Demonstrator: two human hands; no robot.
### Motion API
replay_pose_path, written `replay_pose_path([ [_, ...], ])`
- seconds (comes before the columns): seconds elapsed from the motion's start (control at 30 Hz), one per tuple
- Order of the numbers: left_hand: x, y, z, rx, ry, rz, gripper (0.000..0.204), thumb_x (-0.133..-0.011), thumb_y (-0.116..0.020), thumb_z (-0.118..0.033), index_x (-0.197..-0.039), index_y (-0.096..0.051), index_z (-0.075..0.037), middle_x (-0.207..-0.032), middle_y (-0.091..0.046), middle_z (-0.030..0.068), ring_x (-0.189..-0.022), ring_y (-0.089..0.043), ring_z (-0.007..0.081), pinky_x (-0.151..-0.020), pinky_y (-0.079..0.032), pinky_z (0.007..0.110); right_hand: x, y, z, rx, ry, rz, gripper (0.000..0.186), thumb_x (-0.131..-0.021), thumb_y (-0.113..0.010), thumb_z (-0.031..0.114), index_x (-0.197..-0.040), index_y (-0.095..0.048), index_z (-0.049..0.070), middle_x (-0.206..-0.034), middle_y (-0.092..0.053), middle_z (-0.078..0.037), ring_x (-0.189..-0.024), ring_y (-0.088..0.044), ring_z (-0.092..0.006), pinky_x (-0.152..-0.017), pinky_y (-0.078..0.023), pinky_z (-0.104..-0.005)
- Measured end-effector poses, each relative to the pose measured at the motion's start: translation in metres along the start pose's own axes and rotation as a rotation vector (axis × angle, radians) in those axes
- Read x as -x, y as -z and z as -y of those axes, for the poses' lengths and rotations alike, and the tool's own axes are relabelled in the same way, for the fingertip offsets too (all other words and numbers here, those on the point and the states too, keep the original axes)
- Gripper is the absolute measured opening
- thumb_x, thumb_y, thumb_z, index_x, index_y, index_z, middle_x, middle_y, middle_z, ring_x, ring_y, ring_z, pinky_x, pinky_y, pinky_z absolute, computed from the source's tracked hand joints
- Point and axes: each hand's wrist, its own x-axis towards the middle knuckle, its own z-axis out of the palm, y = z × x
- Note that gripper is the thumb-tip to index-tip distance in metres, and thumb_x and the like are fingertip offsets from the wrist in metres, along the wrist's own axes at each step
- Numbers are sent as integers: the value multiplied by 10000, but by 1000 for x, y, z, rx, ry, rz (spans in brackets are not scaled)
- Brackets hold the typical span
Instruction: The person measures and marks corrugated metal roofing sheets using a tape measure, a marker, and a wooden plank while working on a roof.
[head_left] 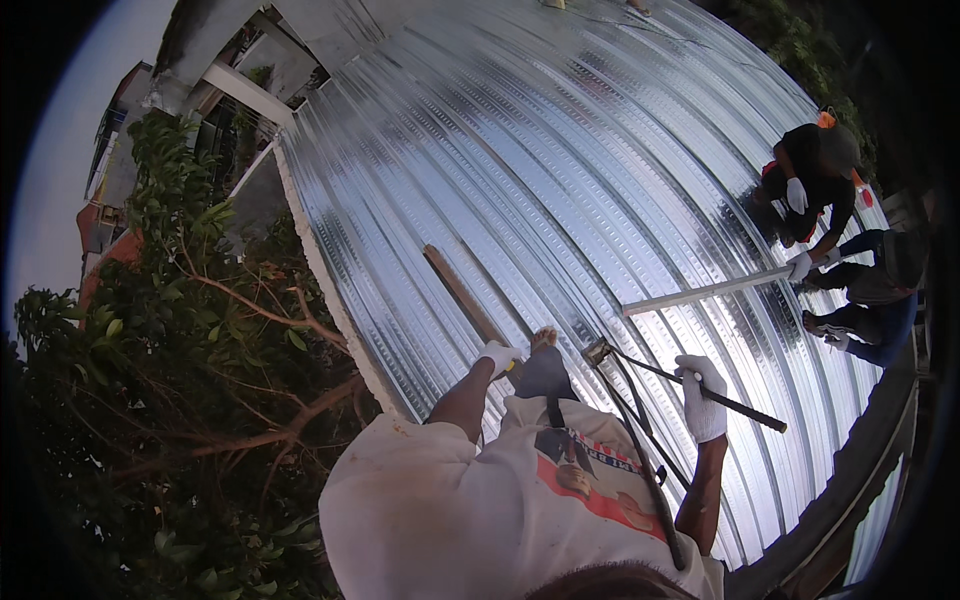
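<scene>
My left hand [499, 357], in a white glove, is closed at the near end of a long wooden plank [462, 292] that lies along the metal roof sheets. A small yellow bit shows beside its fingers; I cannot make out what it is. In its white glove my right hand [704, 388] grips a hammer [745, 409] by its dark rod handle. The blocky hammer head [597, 352] is off to the left, near my bare foot [544, 340]. Dark straps or cords [640, 420] run from near that head down past my shirt.
Shiny ribbed roof sheets [560, 180] spread ahead. Two people [815, 190] [880, 290] in gloves crouch at the right, with a long pale bar [705, 290] between them and me. A roof edge [325, 270] drops to trees [200, 360] at the left.
</scene>
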Motion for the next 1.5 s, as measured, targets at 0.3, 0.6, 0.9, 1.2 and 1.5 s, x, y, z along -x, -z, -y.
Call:
replay_pose_path([
  [0.3,-41,47,-149,-475,-183,280,858,-794,-834,-505,-1395,-670,86,-1381,-723,315,-1293,-716,403,-1072,-563,449,27,-21,-2,22,-336,-336,299,-1096,-532,89,-1334,-705,32,-1053,-746,-94,-942,-666,-155,-812,-521,-331],
  [0.6,-61,96,-163,-466,-158,457,826,-767,-811,-511,-1380,-733,36,-1427,-715,292,-1319,-708,417,-1087,-578,465,74,-58,-26,-301,-927,-494,604,-936,-790,213,-1468,-642,-30,-1104,-747,-90,-751,-627,-117,-638,-491,-257],
  [0.9,-87,158,-48,-383,98,309,712,-735,-860,-479,-1215,-810,45,-1256,-789,277,-1170,-773,396,-981,-614,440,79,-84,-71,-322,-976,-531,162,-1055,-568,70,-1179,-659,16,-812,-551,-20,-631,-519,-135,-535,-432,-328],
  [1.2,-124,199,-53,-330,103,346,572,-808,-846,-441,-1140,-827,25,-1093,-806,228,-996,-785,337,-876,-600,439,48,-108,-85,-247,-1268,-589,155,-1039,-587,89,-1154,-666,21,-790,-577,-33,-601,-528,-142,-513,-424,-331],
  [1.5,-235,286,-145,-442,33,336,894,-779,-843,-514,-1422,-676,83,-1410,-718,298,-1267,-728,404,-1052,-586,450,-64,-191,-106,-246,-1468,-441,151,-1023,-606,109,-1129,-674,25,-767,-603,-46,-571,-536,-148,-490,-417,-335],
])
